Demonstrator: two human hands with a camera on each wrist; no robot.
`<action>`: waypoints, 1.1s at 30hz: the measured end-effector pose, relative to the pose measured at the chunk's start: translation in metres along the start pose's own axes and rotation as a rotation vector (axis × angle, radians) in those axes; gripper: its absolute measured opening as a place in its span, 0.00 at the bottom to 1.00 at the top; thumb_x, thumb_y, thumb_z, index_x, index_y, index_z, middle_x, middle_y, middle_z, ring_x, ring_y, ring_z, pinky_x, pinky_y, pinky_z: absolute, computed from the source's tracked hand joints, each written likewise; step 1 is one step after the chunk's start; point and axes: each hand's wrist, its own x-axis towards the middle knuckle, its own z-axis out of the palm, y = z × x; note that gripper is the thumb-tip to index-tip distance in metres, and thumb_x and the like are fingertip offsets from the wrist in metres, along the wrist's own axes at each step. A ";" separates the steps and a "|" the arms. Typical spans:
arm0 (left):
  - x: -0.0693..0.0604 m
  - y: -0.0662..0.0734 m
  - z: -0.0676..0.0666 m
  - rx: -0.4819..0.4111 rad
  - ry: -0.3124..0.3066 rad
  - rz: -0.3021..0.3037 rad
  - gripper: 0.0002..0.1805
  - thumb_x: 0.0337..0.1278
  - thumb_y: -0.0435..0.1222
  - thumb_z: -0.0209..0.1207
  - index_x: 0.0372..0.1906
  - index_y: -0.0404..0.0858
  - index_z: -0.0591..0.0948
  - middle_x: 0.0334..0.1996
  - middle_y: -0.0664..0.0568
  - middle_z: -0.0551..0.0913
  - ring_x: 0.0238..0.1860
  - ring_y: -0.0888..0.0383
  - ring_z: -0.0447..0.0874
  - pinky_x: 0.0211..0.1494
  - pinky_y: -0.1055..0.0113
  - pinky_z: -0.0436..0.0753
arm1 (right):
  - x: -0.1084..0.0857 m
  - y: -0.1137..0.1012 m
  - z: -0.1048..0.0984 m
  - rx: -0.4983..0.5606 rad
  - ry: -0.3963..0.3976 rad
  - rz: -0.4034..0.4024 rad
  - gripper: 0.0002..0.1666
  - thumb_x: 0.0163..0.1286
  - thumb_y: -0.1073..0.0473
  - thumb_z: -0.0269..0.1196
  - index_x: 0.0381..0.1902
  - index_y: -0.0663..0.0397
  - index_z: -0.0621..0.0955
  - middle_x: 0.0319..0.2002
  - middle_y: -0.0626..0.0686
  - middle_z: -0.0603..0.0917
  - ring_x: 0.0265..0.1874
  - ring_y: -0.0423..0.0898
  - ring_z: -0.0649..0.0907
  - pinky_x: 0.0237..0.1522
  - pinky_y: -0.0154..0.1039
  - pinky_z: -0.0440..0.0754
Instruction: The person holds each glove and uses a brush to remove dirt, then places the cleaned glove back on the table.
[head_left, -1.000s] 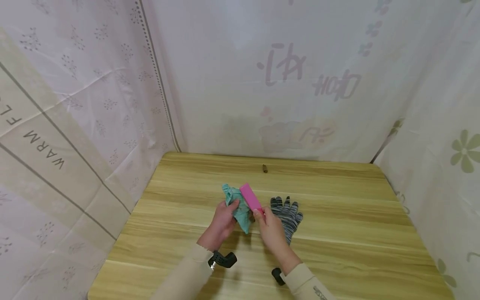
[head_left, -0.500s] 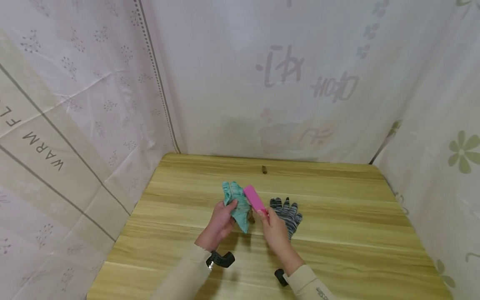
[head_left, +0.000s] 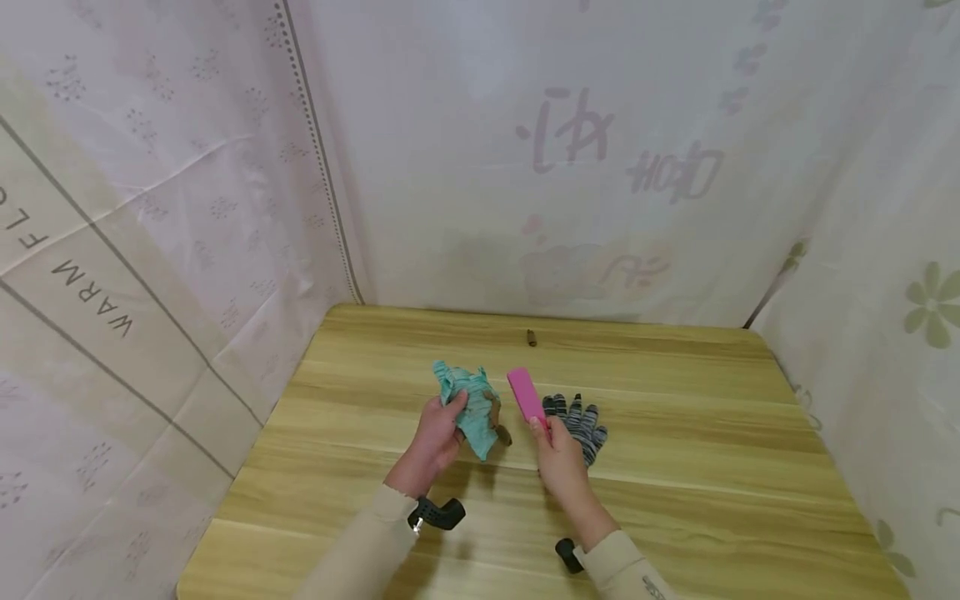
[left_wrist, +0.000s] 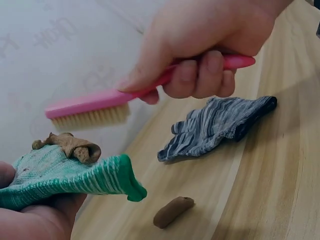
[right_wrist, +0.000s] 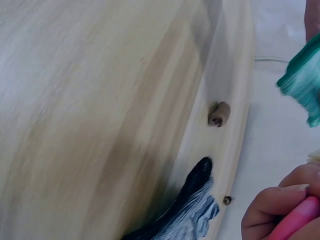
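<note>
My left hand [head_left: 441, 429] grips a green knitted glove [head_left: 472, 408], thumb on top and fingers beneath, above the table. On the glove's upper face lies a brown, clay-like lump [left_wrist: 77, 148], with small dark specks of dirt beside it. My right hand [head_left: 558, 458] holds a pink brush [head_left: 527, 396] by its handle. In the left wrist view the pale bristles [left_wrist: 95, 118] face down, a little above the lump and apart from it. A grey-and-black striped glove [left_wrist: 215, 127] lies flat on the table, partly behind my right hand in the head view.
A brown rolled piece [left_wrist: 173, 212] lies on the wooden table [head_left: 697, 467] below the green glove. Another small brown piece [head_left: 531, 337] sits near the table's back edge. Patterned pale curtains [head_left: 480, 167] stand behind and on both sides.
The brush has moved right, away from the green glove. My left hand has shifted slightly left with the glove and turned it, so the brown lump shows more.
</note>
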 end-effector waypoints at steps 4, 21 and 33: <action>-0.001 -0.001 0.004 0.019 -0.028 -0.006 0.17 0.80 0.38 0.47 0.60 0.29 0.69 0.44 0.54 0.82 0.46 0.61 0.85 0.50 0.67 0.85 | -0.004 -0.008 -0.002 0.031 -0.016 -0.038 0.26 0.81 0.38 0.48 0.46 0.56 0.76 0.22 0.49 0.67 0.21 0.44 0.65 0.22 0.37 0.63; -0.001 -0.015 0.017 0.177 -0.074 0.007 0.23 0.78 0.39 0.51 0.64 0.26 0.72 0.45 0.56 0.85 0.47 0.62 0.84 0.53 0.65 0.84 | -0.002 -0.032 0.005 0.041 -0.031 -0.117 0.24 0.79 0.38 0.51 0.50 0.51 0.78 0.24 0.49 0.74 0.20 0.43 0.68 0.22 0.36 0.66; 0.005 -0.015 0.016 0.111 -0.022 0.005 0.20 0.80 0.35 0.46 0.63 0.22 0.68 0.38 0.55 0.84 0.41 0.62 0.85 0.45 0.67 0.85 | 0.004 -0.020 0.001 -0.053 -0.026 -0.137 0.20 0.79 0.40 0.51 0.48 0.49 0.77 0.19 0.46 0.68 0.16 0.42 0.66 0.18 0.36 0.63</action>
